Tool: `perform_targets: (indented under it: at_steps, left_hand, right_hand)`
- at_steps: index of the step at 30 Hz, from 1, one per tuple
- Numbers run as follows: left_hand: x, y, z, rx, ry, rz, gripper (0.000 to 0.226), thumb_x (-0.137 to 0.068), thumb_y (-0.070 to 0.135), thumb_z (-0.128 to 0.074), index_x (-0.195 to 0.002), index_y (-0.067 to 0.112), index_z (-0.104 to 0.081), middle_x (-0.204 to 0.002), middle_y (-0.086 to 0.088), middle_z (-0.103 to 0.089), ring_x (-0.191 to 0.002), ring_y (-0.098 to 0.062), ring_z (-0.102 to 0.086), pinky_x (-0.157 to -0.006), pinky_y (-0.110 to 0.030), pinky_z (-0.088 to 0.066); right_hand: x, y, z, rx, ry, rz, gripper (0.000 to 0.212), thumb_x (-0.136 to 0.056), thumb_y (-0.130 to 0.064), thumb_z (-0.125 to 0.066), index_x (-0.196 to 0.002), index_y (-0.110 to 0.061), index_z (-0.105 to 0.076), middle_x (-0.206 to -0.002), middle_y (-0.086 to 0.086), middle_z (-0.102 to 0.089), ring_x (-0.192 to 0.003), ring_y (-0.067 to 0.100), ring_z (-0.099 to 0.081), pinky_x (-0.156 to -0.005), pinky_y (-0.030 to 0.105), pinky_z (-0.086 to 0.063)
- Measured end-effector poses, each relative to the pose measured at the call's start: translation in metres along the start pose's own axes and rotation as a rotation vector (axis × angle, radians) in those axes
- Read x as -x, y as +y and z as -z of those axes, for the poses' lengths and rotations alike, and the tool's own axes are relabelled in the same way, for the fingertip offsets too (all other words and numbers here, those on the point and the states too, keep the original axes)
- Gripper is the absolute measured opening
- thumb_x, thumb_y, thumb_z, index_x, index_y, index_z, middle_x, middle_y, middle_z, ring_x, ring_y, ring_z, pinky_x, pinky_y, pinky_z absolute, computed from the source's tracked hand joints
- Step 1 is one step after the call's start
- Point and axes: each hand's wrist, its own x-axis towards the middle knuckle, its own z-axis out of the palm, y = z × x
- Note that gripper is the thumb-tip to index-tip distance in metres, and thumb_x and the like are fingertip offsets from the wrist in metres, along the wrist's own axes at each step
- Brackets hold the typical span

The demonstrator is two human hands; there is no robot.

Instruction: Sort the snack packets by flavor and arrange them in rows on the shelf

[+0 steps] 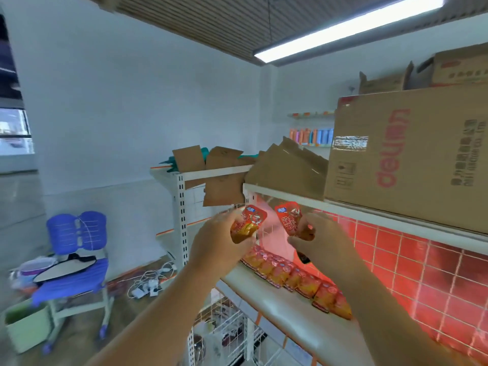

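Note:
My left hand (pixel 220 240) grips a red and orange snack packet (pixel 249 223), held upright above the left end of the white shelf (pixel 266 294). My right hand (pixel 320 239) pinches a second red packet (pixel 289 216) of the same look, a little to the right. Below both hands a row of several red and orange packets (pixel 295 280) stands along the shelf against the red wire-grid back panel (pixel 412 260). A dark object shows under my right hand; I cannot tell what it is.
Above, a shelf board (pixel 343 207) carries a large cardboard box (pixel 412 151) and flattened cartons (pixel 287 165). Wire baskets (pixel 232 328) sit under the shelf. A blue chair (pixel 76 249), a green box (pixel 26 326) and cables (pixel 148 281) are on the floor to the left.

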Motion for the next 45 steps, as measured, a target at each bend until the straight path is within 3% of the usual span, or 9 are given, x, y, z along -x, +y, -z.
perform_targets:
  at_steps: [3,7,11,18,24,28,32,38,45]
  left_hand:
    - [-0.003,-0.029,-0.020,-0.013,-0.030,0.051,0.048,-0.081,0.068,-0.073,-0.117,0.041,-0.057,-0.104,0.019,-0.062,-0.091,-0.003,-0.060,-0.067,-0.016,-0.043]
    - [-0.021,-0.061,-0.059,-0.036,-0.068,0.088,0.044,-0.082,0.071,-0.069,-0.111,0.040,-0.057,-0.099,0.019,-0.061,-0.090,-0.003,-0.059,-0.075,-0.027,-0.055]
    - [-0.052,-0.086,-0.108,-0.011,-0.120,0.113,0.040,-0.082,0.067,-0.070,-0.111,0.041,-0.059,-0.100,0.018,-0.063,-0.093,-0.005,-0.060,-0.079,-0.033,-0.057]
    - [-0.099,-0.103,-0.211,0.007,-0.245,0.139,0.041,-0.079,0.068,-0.072,-0.108,0.042,-0.058,-0.096,0.020,-0.060,-0.085,0.000,-0.060,-0.074,-0.027,-0.054]
    - [-0.105,-0.102,-0.301,0.045,-0.421,0.131,0.052,-0.081,0.072,-0.067,-0.121,0.040,-0.060,-0.109,0.017,-0.064,-0.095,-0.007,-0.062,-0.079,-0.031,-0.056]
    - [-0.096,-0.092,-0.347,0.021,-0.550,0.103,0.036,-0.078,0.065,-0.061,-0.103,0.040,-0.053,-0.091,0.018,-0.060,-0.087,-0.010,-0.059,-0.074,-0.035,-0.056]
    - [-0.081,-0.086,-0.385,0.003,-0.533,0.075,0.040,-0.080,0.071,-0.063,-0.088,0.032,-0.057,-0.079,0.015,-0.060,-0.074,-0.006,-0.059,-0.067,-0.035,-0.057]
    - [-0.064,-0.101,-0.420,-0.045,-0.539,-0.055,0.067,-0.086,0.066,-0.062,-0.139,0.027,-0.054,-0.114,0.003,-0.060,-0.100,-0.017,-0.059,-0.085,-0.031,-0.053]
    - [-0.084,-0.111,-0.446,-0.114,-0.708,-0.142,0.081,-0.088,0.071,-0.054,-0.153,0.028,-0.032,-0.127,-0.007,-0.055,-0.109,-0.027,-0.061,-0.084,-0.037,-0.053]
  right_hand:
    - [-0.014,0.013,-0.040,-0.034,-0.038,-0.020,0.027,-0.077,-0.037,-0.083,-0.071,-0.031,-0.057,-0.088,-0.012,-0.055,-0.075,0.004,-0.053,-0.060,0.023,-0.040]
    - [-0.038,0.042,-0.090,-0.081,-0.086,-0.057,0.028,-0.078,-0.037,-0.083,-0.074,-0.029,-0.056,-0.090,-0.009,-0.054,-0.074,0.010,-0.056,-0.063,0.032,-0.054]
    - [-0.070,0.084,-0.131,-0.083,-0.101,-0.078,0.033,-0.077,-0.043,-0.082,-0.073,-0.031,-0.052,-0.088,-0.010,-0.050,-0.073,0.007,-0.052,-0.060,0.025,-0.041]
    - [-0.098,0.177,-0.180,-0.051,-0.130,-0.259,0.025,-0.079,-0.043,-0.080,-0.084,-0.031,-0.059,-0.086,-0.006,-0.049,-0.067,0.008,-0.054,-0.052,0.021,-0.040]
    - [-0.091,0.246,-0.200,0.005,-0.160,-0.449,0.033,-0.077,-0.041,-0.078,-0.070,-0.027,-0.050,-0.082,-0.003,-0.049,-0.064,0.012,-0.052,-0.051,0.028,-0.035]
    - [-0.073,0.273,-0.210,0.006,-0.199,-0.588,0.035,-0.075,-0.042,-0.079,-0.071,-0.025,-0.049,-0.078,0.000,-0.053,-0.064,0.016,-0.052,-0.053,0.031,-0.039]
    - [-0.053,0.289,-0.219,0.082,-0.215,-0.669,0.042,-0.068,-0.069,-0.055,-0.071,-0.027,-0.051,-0.064,-0.008,-0.056,-0.061,0.012,-0.055,-0.052,0.029,-0.041]
    - [-0.034,0.297,-0.245,0.259,-0.244,-0.817,0.059,-0.074,-0.071,-0.049,-0.119,-0.035,-0.058,-0.114,0.001,-0.061,-0.111,0.028,-0.060,-0.089,0.043,-0.055]
    - [-0.037,0.287,-0.267,0.357,-0.204,-0.991,0.063,-0.077,-0.066,-0.059,-0.131,-0.036,-0.051,-0.133,0.009,-0.050,-0.120,0.033,-0.053,-0.103,0.048,-0.046]
